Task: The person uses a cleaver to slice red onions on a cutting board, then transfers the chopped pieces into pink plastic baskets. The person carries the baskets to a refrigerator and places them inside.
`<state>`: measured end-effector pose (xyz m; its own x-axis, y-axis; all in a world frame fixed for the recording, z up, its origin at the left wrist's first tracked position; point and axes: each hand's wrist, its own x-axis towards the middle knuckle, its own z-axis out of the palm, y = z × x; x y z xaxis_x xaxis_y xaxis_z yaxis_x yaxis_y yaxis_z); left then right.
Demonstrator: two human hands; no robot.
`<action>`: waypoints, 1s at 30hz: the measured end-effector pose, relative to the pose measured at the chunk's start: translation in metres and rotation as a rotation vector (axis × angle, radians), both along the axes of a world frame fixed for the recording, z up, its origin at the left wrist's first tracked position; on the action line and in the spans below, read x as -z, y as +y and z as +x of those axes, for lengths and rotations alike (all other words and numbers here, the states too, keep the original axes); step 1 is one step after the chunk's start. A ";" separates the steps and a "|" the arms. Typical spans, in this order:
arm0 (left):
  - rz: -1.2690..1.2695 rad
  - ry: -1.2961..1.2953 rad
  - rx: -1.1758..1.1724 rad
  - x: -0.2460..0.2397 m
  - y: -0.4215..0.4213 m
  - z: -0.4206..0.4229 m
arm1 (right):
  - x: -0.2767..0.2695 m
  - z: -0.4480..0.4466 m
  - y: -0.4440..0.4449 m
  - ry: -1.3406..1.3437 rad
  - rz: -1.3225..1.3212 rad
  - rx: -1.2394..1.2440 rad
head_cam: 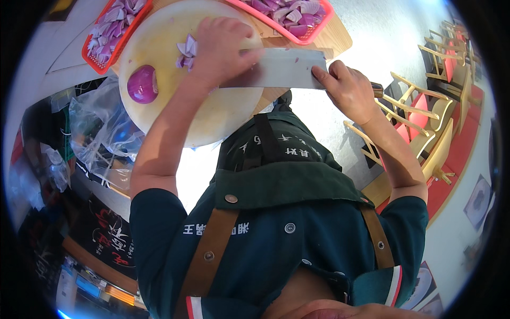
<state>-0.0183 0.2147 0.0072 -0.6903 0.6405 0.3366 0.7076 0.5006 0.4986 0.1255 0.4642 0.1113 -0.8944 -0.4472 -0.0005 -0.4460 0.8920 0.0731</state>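
Note:
My right hand [350, 87] grips a Chinese cleaver [287, 67] where the handle meets the blade, thumb on the steel. The broad blade lies flat-side up, reaching left over a round white chopping board [215, 123]. Blurred by motion, my left hand [225, 50] is at the far end of the blade, its thumb over the steel; whether it holds anything is hidden. Beside its fingers lie several cut red onion pieces [187, 52]. A purple onion piece with a rounded top, apparently a half [142, 84], rests near the board's left edge. Small onion bits cling to the blade.
Red plastic baskets of cut onion stand at the upper left [115, 30] and upper right [297, 18], by the board on a wooden table [338, 40]. Clear plastic bags [107, 115] hang or lie at left. Wooden chairs [414, 107] stand to the right.

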 end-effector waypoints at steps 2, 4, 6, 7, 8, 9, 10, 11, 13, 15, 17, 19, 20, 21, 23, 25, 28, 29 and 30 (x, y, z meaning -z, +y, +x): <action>-0.012 0.009 0.010 0.002 0.005 0.011 | 0.000 -0.006 -0.005 -0.011 0.006 -0.032; -0.162 -0.067 -0.041 0.010 0.003 0.016 | -0.002 -0.009 -0.008 -0.019 0.023 -0.066; -0.184 0.018 -0.080 0.018 -0.009 0.012 | -0.006 -0.009 -0.009 -0.033 0.053 -0.104; -0.214 0.049 -0.113 0.022 -0.016 0.009 | -0.009 -0.008 -0.007 -0.049 0.020 -0.092; -0.202 0.055 -0.114 0.025 -0.024 0.007 | -0.011 -0.005 -0.005 -0.072 -0.013 -0.083; -0.181 0.075 -0.132 0.028 -0.031 0.006 | -0.014 -0.002 -0.002 -0.096 -0.045 -0.075; -0.152 0.142 -0.119 0.029 -0.038 0.005 | -0.015 0.002 0.000 -0.136 -0.120 -0.016; -0.057 0.042 -0.209 0.029 -0.049 0.002 | -0.015 0.006 0.002 -0.177 -0.195 0.044; 0.158 -0.088 -0.355 0.027 -0.070 0.004 | -0.008 0.009 0.005 -0.228 -0.389 0.145; 0.229 -0.053 -0.444 0.029 -0.079 0.023 | 0.006 0.009 0.003 -0.244 -0.622 0.250; 0.264 -0.051 -0.515 0.033 -0.081 0.046 | 0.021 0.006 -0.002 -0.514 -0.858 0.601; 0.257 -0.058 -0.543 0.041 -0.073 0.065 | 0.040 -0.003 -0.009 -0.655 -1.044 0.793; 0.222 -0.054 -0.544 0.045 -0.070 0.071 | 0.049 -0.008 -0.012 -0.663 -1.097 0.792; 0.191 -0.048 -0.546 0.048 -0.067 0.074 | 0.058 -0.010 -0.017 -0.709 -1.093 0.865; 0.160 -0.046 -0.536 0.051 -0.064 0.072 | 0.076 -0.013 -0.027 -0.763 -1.177 0.890; 0.153 -0.051 -0.528 0.051 -0.066 0.062 | 0.091 -0.014 -0.034 -0.822 -1.183 0.915; 0.117 0.001 -0.525 0.048 -0.064 0.049 | 0.107 -0.007 -0.045 -0.830 -1.289 0.910; 0.094 0.008 -0.533 0.048 -0.062 0.047 | 0.110 -0.005 -0.049 -0.825 -1.348 0.927; 0.073 0.013 -0.532 0.048 -0.060 0.045 | 0.112 -0.002 -0.054 -0.823 -1.413 0.932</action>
<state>0.0269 0.1550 -0.0408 -0.9087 0.1777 0.3778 0.3718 0.7561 0.5386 0.1237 0.4106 -0.0008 -0.7872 0.0630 -0.6135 0.6162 0.0411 -0.7865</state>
